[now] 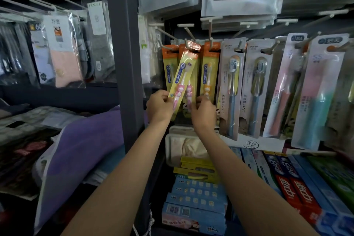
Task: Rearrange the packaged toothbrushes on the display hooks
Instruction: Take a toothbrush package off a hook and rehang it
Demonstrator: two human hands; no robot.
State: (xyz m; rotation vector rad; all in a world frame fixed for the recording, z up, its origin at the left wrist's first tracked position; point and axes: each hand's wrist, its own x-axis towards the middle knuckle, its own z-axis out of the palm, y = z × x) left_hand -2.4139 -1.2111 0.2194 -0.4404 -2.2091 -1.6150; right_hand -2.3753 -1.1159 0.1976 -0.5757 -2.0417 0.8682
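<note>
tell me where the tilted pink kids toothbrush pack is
Centre of the head view: the pink toothbrush pack leans from the middle hook, its bottom held by the left hand, beside the orange-brush pack.

Yellow pink-brush toothbrush pack [183, 80] hangs tilted among upright orange-topped packs [208, 71].

Right grip [203, 114] hides lower pink toothbrush pack [188, 92].

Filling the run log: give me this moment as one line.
step: rehanging | left hand: holds tilted pink toothbrush pack by lower end | right hand: on pack behind | pack top: at hook | neighbours: hanging
</note>
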